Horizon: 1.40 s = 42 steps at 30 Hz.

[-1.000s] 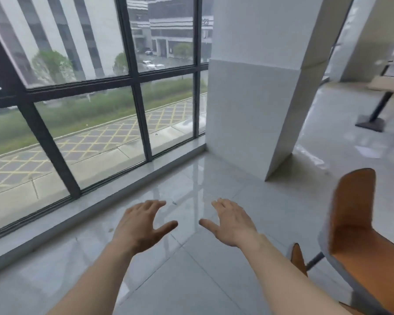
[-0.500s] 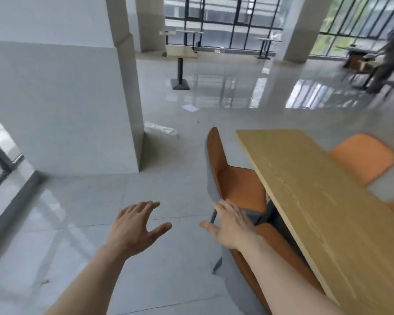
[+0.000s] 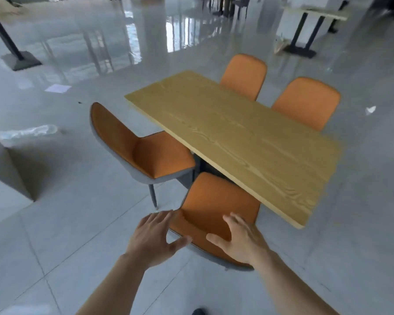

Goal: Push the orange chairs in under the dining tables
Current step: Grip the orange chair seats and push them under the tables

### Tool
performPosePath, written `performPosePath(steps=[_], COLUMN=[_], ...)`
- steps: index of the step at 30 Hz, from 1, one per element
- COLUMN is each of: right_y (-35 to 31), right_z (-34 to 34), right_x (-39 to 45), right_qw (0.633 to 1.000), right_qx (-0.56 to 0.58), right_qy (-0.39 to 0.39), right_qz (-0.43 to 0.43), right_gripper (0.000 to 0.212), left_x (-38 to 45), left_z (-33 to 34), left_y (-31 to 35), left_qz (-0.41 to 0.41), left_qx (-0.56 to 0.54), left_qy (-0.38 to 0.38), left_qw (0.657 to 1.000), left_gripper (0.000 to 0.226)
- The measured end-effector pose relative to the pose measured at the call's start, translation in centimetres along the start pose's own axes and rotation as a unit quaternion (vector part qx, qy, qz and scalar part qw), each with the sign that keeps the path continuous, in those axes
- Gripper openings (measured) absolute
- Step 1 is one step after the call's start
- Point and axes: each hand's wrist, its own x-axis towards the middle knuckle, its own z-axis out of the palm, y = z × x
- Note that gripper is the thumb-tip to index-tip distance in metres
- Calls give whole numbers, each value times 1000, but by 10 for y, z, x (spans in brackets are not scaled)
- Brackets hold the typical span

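Observation:
A wooden dining table [image 3: 241, 137] stands in the middle with orange chairs around it. The nearest orange chair [image 3: 214, 205] has its seat partly under the table's near edge and its backrest toward me. My left hand [image 3: 154, 237] hovers at the backrest's left edge, fingers spread. My right hand [image 3: 239, 239] lies over the backrest's right part, fingers straight. A second orange chair [image 3: 143, 151] stands pulled out and angled at the table's left side. Two more orange chairs [image 3: 245, 76] [image 3: 307, 103] sit tucked in on the far side.
A grey pillar base [image 3: 7, 169] stands at the left. Other tables on black pedestals [image 3: 21, 60] [image 3: 303, 48] are farther back. A sheet of paper [image 3: 57, 88] lies on the glossy tiled floor. My shoe tip [image 3: 198, 312] shows at the bottom.
My view has swung right from the window and pillar to the table. Both hands have come down onto the back of the nearest chair.

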Motion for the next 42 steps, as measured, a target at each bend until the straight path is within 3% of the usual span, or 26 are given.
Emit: performPosePath(steps=[7, 14, 18, 28, 33, 42], right_y=[26, 27, 12, -32, -88, -127], right_z=[43, 80, 92, 132, 162, 172], right_x=[-11, -5, -7, -10, -5, -6], right_qw=[992, 990, 992, 974, 954, 939], right_qx=[79, 103, 45, 15, 28, 50], right_qy=[-74, -30, 9, 106, 166, 183], right_qz=[59, 93, 114, 201, 249, 287], right_gripper=[116, 111, 116, 118, 103, 101], left_x=[31, 56, 73, 89, 98, 104], left_z=[36, 50, 58, 73, 56, 46], left_y=[6, -15, -31, -77, -122, -144], left_qz=[71, 131, 158, 265, 302, 341], left_qx=[57, 82, 68, 58, 56, 52], left_qy=[-122, -171, -173, -140, -158, -143], left_qw=[988, 973, 970, 952, 939, 927], left_gripper=[96, 89, 83, 93, 93, 96])
